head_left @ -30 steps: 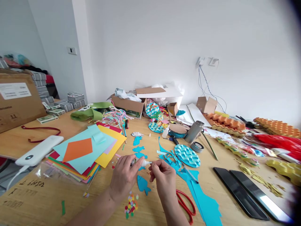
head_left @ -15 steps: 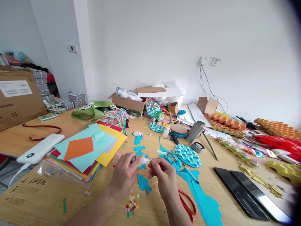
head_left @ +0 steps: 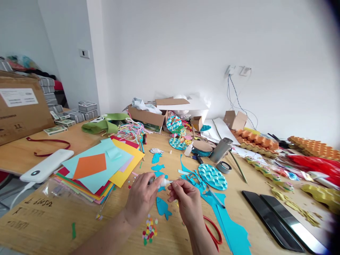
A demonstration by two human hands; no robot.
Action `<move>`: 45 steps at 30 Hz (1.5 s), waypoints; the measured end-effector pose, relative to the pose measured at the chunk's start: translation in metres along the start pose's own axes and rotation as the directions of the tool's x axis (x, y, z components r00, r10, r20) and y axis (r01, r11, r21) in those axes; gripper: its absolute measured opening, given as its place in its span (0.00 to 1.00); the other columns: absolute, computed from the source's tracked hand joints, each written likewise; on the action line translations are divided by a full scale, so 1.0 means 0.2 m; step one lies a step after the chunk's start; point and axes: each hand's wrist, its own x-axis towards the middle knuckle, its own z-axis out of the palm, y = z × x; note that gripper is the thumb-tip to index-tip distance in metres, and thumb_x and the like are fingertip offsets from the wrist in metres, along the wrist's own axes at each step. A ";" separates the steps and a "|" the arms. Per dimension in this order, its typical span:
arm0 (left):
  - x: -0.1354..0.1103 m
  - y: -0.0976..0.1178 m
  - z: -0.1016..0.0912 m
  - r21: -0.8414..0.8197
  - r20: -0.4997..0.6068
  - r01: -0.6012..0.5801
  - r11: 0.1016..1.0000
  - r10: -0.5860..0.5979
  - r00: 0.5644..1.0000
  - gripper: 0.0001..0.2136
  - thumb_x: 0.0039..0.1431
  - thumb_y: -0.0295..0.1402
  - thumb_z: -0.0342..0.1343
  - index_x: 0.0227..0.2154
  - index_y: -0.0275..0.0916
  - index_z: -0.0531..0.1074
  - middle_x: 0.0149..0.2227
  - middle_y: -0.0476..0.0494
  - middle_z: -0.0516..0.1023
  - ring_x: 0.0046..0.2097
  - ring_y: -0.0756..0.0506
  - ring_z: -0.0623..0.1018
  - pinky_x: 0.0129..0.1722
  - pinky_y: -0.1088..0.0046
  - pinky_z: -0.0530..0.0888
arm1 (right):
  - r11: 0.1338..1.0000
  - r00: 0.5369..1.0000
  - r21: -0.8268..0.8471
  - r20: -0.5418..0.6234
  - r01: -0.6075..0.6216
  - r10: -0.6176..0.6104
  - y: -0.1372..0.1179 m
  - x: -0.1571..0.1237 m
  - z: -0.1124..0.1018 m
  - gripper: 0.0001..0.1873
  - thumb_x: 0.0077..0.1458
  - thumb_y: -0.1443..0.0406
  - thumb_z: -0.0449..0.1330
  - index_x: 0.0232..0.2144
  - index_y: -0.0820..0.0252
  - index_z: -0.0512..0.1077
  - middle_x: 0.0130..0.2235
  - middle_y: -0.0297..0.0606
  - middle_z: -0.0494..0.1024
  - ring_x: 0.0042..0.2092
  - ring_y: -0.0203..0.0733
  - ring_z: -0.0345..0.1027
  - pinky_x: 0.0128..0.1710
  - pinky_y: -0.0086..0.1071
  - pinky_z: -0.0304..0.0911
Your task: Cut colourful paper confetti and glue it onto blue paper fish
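Note:
My left hand (head_left: 142,194) is closed around a small white glue bottle (head_left: 164,182), its narrow nozzle pointing right. At the nozzle's tip, the fingers of my right hand (head_left: 186,198) are pinched together; whatever they hold is too small to make out. Between and beyond my hands lie several blue paper fish, one of them a fish with drawn lines (head_left: 163,208) just below the bottle. A cluster of coloured paper dots (head_left: 150,230) is spread on the table near my left wrist. Red-handled scissors (head_left: 214,230) lie partly hidden by my right forearm.
Blue paper scraps (head_left: 231,223), a pen (head_left: 217,198) and a wavy blue disc (head_left: 212,176) lie to the right, near two dark phones (head_left: 271,219). Coloured paper sheets (head_left: 90,166) and a white power bank (head_left: 47,165) are left. A metal flask (head_left: 221,149) stands farther back.
Both hands keep nearly the same pose, with the nozzle still against the right fingertips. The whole view has shifted very slightly.

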 end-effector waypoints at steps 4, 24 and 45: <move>0.01 0.00 0.00 0.006 0.000 0.002 1.000 -0.002 1.000 0.15 0.63 0.24 0.47 0.50 0.41 0.70 0.39 0.42 0.72 0.40 0.44 0.73 0.41 0.65 0.72 | 1.000 1.000 -0.009 0.017 -0.015 0.015 -0.01 0.00 0.00 0.15 0.44 0.56 0.70 0.22 0.63 0.76 0.24 0.36 0.78 0.21 0.34 0.70 0.21 0.25 0.69; 0.02 0.03 -0.01 0.044 -0.018 -0.014 0.999 0.015 1.000 0.15 0.64 0.23 0.46 0.49 0.41 0.71 0.38 0.42 0.72 0.39 0.44 0.74 0.37 0.66 0.73 | 0.999 0.987 -0.016 -0.152 0.051 -0.053 0.02 -0.02 0.03 0.17 0.40 0.55 0.71 0.18 0.62 0.73 0.20 0.33 0.75 0.17 0.33 0.67 0.16 0.25 0.67; -0.02 0.03 0.03 -0.029 0.077 0.074 0.997 -0.071 0.994 0.16 0.63 0.25 0.48 0.52 0.41 0.69 0.38 0.42 0.72 0.40 0.43 0.74 0.38 0.65 0.73 | 0.999 0.976 0.031 -0.217 0.013 -0.006 0.02 -0.01 0.04 0.18 0.35 0.56 0.72 0.18 0.62 0.70 0.18 0.30 0.72 0.18 0.32 0.64 0.15 0.26 0.67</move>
